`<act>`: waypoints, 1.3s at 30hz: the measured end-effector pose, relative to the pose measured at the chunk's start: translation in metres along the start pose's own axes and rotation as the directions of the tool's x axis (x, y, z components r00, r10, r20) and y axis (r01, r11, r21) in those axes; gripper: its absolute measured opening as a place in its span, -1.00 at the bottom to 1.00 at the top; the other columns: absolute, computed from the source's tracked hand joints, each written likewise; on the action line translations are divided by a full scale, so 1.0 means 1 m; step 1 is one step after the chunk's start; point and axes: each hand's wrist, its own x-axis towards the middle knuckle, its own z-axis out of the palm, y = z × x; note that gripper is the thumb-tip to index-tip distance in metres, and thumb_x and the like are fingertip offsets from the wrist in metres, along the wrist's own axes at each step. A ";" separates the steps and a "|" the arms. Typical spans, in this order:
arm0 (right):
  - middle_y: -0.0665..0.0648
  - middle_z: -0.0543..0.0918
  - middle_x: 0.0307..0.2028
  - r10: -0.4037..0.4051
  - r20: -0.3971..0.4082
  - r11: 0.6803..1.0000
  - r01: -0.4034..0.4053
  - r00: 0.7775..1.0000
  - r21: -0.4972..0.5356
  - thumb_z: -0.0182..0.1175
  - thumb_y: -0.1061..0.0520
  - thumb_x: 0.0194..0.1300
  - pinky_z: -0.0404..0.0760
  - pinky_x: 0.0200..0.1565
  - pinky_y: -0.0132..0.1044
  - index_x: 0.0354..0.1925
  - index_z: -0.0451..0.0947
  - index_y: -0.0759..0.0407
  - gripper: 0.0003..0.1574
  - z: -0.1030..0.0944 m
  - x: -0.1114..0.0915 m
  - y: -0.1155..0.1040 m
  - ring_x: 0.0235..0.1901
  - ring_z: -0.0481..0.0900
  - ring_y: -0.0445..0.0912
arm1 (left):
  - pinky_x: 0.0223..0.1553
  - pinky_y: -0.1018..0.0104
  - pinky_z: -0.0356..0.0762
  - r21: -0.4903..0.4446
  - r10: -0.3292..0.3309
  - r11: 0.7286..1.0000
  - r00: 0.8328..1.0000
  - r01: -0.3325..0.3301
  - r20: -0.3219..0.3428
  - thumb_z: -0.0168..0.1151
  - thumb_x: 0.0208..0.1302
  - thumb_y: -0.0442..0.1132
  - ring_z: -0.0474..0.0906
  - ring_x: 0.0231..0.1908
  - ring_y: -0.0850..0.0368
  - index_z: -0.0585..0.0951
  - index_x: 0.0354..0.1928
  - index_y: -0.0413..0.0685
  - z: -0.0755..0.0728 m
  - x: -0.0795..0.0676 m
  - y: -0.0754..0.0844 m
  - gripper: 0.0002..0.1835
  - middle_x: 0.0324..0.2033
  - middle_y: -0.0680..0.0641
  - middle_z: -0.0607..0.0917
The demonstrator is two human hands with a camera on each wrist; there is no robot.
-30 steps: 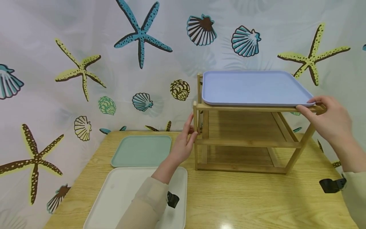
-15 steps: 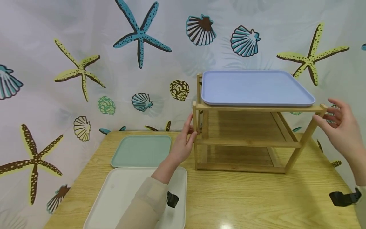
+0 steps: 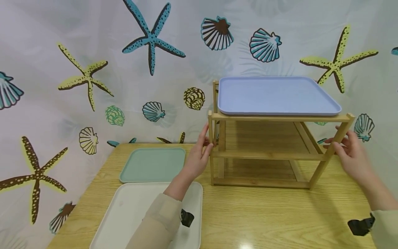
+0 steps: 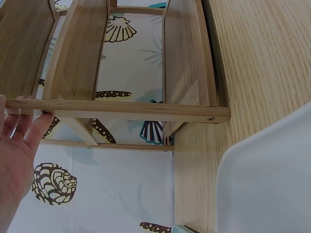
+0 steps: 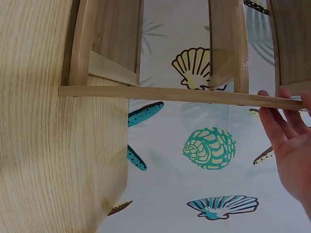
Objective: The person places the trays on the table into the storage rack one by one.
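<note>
A three-tier wooden shelf rack stands on the table, its right post slanting outward toward the top. A lavender tray lies flat on its top tier; the lower two tiers hold nothing. My left hand holds the front left post, fingers behind it and thumb at the front. In the left wrist view, the fingers wrap the post near its upper part. My right hand grips the slanted right post below the top rail. The right wrist view shows the fingers around that post's upper end.
A green tray lies at the table's back left. In front of it is a larger white tray, partly under my left forearm. A patterned curtain hangs behind the wooden table.
My right hand has let go of the lavender tray's front right corner, swung out to the right and come down onto the rack's right post. My left hand has stayed on the left post.
</note>
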 end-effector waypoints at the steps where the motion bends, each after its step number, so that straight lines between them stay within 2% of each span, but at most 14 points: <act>1: -0.19 0.56 -0.20 0.005 -0.008 1.000 -0.006 1.000 -0.030 -0.12 0.43 0.46 0.52 -0.21 -0.60 0.41 0.08 0.19 -0.38 0.001 0.000 0.000 -0.22 0.58 -0.44 | -0.16 0.02 0.48 -0.002 -0.001 1.000 1.000 0.001 0.000 -0.09 0.53 -0.31 0.51 -0.06 -0.09 -0.10 0.54 0.05 0.000 0.000 0.000 -0.33 -0.12 -0.19 0.54; 5: 0.10 0.57 -0.20 0.046 -0.025 0.985 -0.050 0.999 -0.163 -0.14 0.34 0.50 0.46 -0.22 -0.67 0.42 0.01 0.29 -0.41 0.005 -0.002 -0.003 -0.22 0.48 -0.57 | -0.22 0.06 0.48 -0.017 -0.007 1.000 1.000 0.006 -0.010 -0.09 0.53 -0.32 0.51 -0.07 -0.09 -0.09 0.54 0.07 0.000 -0.001 0.002 -0.33 -0.14 -0.17 0.54; 9: 0.40 0.54 -0.17 0.054 -0.041 0.970 -0.062 0.998 -0.235 -0.15 0.33 0.51 0.40 -0.24 -0.72 0.41 -0.02 0.33 -0.42 0.006 -0.003 -0.003 -0.23 0.39 -0.65 | -0.19 0.06 0.52 -0.037 -0.019 0.999 1.000 0.018 -0.014 -0.06 0.52 -0.32 0.51 -0.04 -0.11 -0.06 0.54 0.08 0.000 0.000 0.004 -0.33 -0.10 -0.21 0.54; 13: 0.33 0.54 -0.21 0.031 -0.058 0.968 -0.044 0.998 -0.246 -0.13 0.38 0.48 0.38 -0.24 -0.73 0.38 -0.01 0.35 -0.42 0.007 -0.002 -0.001 -0.25 0.38 -0.66 | -0.07 0.04 0.57 -0.120 -0.052 0.991 0.999 0.053 0.014 0.00 0.49 -0.33 0.47 0.09 -0.12 -0.04 0.54 0.19 -0.005 -0.001 0.002 -0.28 0.08 -0.24 0.49; 17: 0.36 0.55 -0.21 0.021 -0.062 0.968 -0.036 0.998 -0.248 -0.12 0.41 0.46 0.38 -0.26 -0.73 0.37 0.00 0.36 -0.42 0.007 -0.002 -0.001 -0.25 0.37 -0.67 | -0.04 -0.02 0.56 -0.198 -0.108 0.973 0.992 0.119 0.065 0.07 0.45 -0.35 0.42 0.17 -0.09 -0.04 0.54 0.29 -0.019 -0.013 -0.006 -0.21 0.21 -0.18 0.44; 21: 0.50 0.54 -0.20 0.012 -0.064 0.968 -0.028 0.998 -0.250 -0.12 0.44 0.45 0.38 -0.27 -0.74 0.37 0.01 0.37 -0.42 0.008 -0.003 -0.002 -0.26 0.36 -0.69 | -0.04 -0.07 0.55 -0.205 -0.171 0.960 0.980 0.189 0.101 0.12 0.41 -0.37 0.45 0.14 -0.14 0.02 0.54 0.17 -0.046 -0.039 -0.021 -0.23 0.20 -0.20 0.45; 25: 0.49 0.54 -0.20 -0.011 -0.068 0.969 -0.006 0.998 -0.249 -0.11 0.47 0.43 0.38 -0.26 -0.74 0.36 0.03 0.38 -0.41 0.010 -0.003 -0.001 -0.25 0.37 -0.68 | -0.03 0.01 0.55 -0.127 -0.236 0.958 0.960 0.256 0.149 0.16 0.42 -0.27 0.48 0.10 -0.14 0.14 0.50 0.17 -0.080 -0.077 -0.035 -0.31 0.15 -0.15 0.50; 28: 0.09 0.60 -0.23 -0.028 -0.078 0.969 0.008 0.997 -0.245 -0.09 0.48 0.41 0.38 -0.24 -0.74 0.35 0.05 0.38 -0.40 0.009 -0.003 0.000 -0.25 0.39 -0.67 | -0.02 0.00 0.53 -0.026 -0.276 0.958 0.945 0.285 0.177 0.19 0.40 -0.19 0.51 0.07 -0.13 0.24 0.45 0.20 -0.105 -0.107 -0.045 -0.37 0.11 -0.09 0.54; 30: -0.13 0.54 -0.25 -0.032 -0.083 0.970 0.011 0.996 -0.242 -0.09 0.47 0.42 0.38 -0.24 -0.73 0.35 0.06 0.39 -0.41 0.009 -0.004 0.000 -0.25 0.40 -0.66 | -0.04 -0.08 0.52 0.041 -0.307 0.952 0.935 0.305 0.180 0.22 0.38 -0.18 0.52 0.06 -0.14 0.29 0.42 0.15 -0.122 -0.127 -0.050 -0.39 0.09 -0.09 0.55; 32: -0.35 0.45 -0.25 -0.026 -0.085 0.969 0.005 0.996 -0.246 -0.09 0.44 0.43 0.38 -0.23 -0.74 0.36 0.06 0.38 -0.42 0.009 -0.005 -0.001 -0.26 0.41 -0.66 | -0.07 -0.12 0.52 0.112 -0.351 0.935 0.921 0.336 0.168 0.26 0.35 -0.17 0.53 0.03 -0.14 0.34 0.39 0.10 -0.139 -0.145 -0.056 -0.41 0.04 -0.10 0.58; 36: -0.41 0.44 -0.25 -0.009 -0.077 0.970 -0.010 0.997 -0.241 -0.11 0.39 0.46 0.38 -0.24 -0.73 0.37 0.05 0.36 -0.43 0.008 -0.006 -0.002 -0.26 0.41 -0.65 | -0.14 -0.13 0.53 0.252 -0.438 0.882 0.889 0.397 0.132 0.32 0.29 -0.13 0.55 -0.06 -0.14 0.41 0.33 0.00 -0.177 -0.174 -0.069 -0.42 -0.08 -0.12 0.60; 39: -0.41 0.44 -0.25 -0.006 -0.072 0.973 -0.011 0.997 -0.232 -0.11 0.38 0.47 0.39 -0.23 -0.73 0.38 0.04 0.35 -0.42 0.009 -0.005 -0.002 -0.26 0.42 -0.64 | -0.21 -0.02 0.54 0.333 -0.507 0.829 0.856 0.450 0.105 0.32 0.29 -0.10 0.55 -0.11 -0.10 0.41 0.32 -0.09 -0.206 -0.193 -0.079 -0.40 -0.14 -0.11 0.59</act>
